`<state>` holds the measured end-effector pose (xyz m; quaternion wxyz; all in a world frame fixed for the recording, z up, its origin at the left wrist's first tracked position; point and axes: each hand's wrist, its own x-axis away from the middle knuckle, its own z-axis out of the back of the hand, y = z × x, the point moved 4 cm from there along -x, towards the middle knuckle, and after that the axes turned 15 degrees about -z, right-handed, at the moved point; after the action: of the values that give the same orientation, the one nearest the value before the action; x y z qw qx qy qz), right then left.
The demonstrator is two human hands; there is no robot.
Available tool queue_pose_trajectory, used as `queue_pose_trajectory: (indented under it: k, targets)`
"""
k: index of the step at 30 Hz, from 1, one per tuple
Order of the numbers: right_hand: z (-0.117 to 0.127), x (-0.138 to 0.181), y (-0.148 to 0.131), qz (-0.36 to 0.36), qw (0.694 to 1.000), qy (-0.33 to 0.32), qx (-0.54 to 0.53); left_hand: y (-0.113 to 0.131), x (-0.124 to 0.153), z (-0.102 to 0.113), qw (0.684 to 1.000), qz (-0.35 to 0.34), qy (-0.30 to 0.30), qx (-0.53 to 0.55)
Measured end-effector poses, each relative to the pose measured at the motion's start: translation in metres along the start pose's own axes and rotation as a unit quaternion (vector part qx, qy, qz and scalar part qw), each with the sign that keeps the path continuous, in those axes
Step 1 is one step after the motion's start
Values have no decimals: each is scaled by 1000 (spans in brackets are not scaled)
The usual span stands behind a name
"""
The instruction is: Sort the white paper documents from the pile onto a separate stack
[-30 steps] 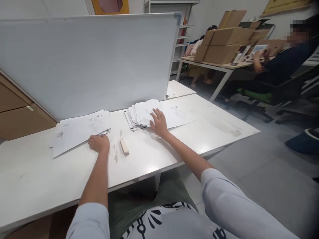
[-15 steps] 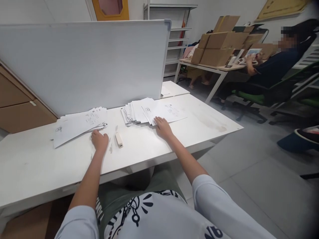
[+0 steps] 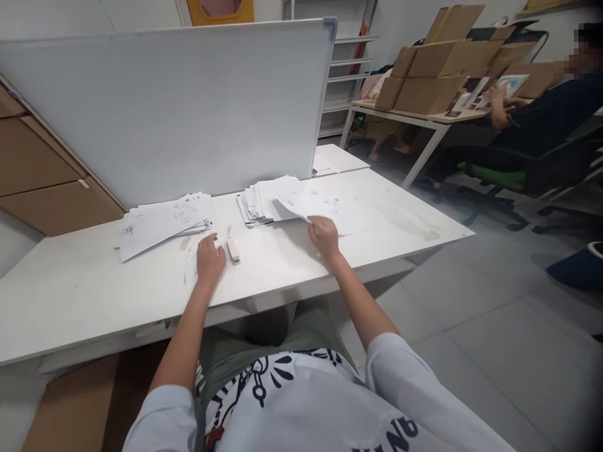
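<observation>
Pinched at its near edge, a printed sheet of paper (image 3: pixel 311 199) is held by my right hand (image 3: pixel 325 240), with that edge lifted off the table. Under and left of it lies a fanned stack of papers (image 3: pixel 260 199). My left hand (image 3: pixel 210 262) rests on the white table with its thumb apart from the fingers, holding nothing. Just right of that hand is a cream-coloured stapler (image 3: pixel 233 250). A second stack of printed papers (image 3: pixel 162 223) lies spread out beyond my left hand, against the foot of the whiteboard.
A large whiteboard (image 3: pixel 188 107) stands along the back of the white table (image 3: pixel 94 301). Cardboard boxes (image 3: pixel 61 201) are at the left. Across the aisle, a seated person (image 3: pixel 541 125) works at another table with stacked boxes (image 3: pixel 433 75).
My right hand has closed on the top sheet and raised its near edge. My left hand has shifted away from the left stack, closer to the stapler. The view has turned slightly.
</observation>
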<state>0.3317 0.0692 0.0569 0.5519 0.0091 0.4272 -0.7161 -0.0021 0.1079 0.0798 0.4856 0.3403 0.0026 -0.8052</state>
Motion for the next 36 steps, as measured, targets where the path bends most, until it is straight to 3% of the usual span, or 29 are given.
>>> queue_pose_trajectory:
  k: [2,5,7,9,13,16,18,21,23,25,27,30,33,36]
  targets:
    - [17,55,-17,55,992,32,-107,27,22,4,993,14,8,117]
    - [30,154,-39,106,973,15,-204,71,70,1,941,65,4,333]
    - [33,203,-46,107,967,-8,-230,90,98,-2,929,116,21,350]
    - [35,226,-50,112,964,-32,-240,100,113,-6,939,143,21,313]
    - [39,215,-56,150,960,-39,-232,101,109,-15,946,122,-9,300]
    - [42,197,-63,176,957,-55,-225,94,102,-18,944,108,6,313]
    - [42,191,-72,194,951,-122,-206,87,102,-19,944,119,17,307]
    - [41,192,-81,228,923,-275,-140,73,107,-21,945,158,36,284]
    - [41,190,-76,227,914,-319,-110,66,111,-19,947,174,46,265]
    - [44,177,-56,161,945,-264,-106,63,115,-13,953,179,46,239]
    - [47,158,-23,21,985,-142,-91,63,117,-6,958,185,35,218]
    - [50,136,24,-144,990,-3,1,67,118,5,958,184,16,221]
    - [46,128,45,-156,984,13,84,69,119,11,954,190,25,230]
    - [44,133,46,-160,984,22,69,67,123,10,939,225,68,250]
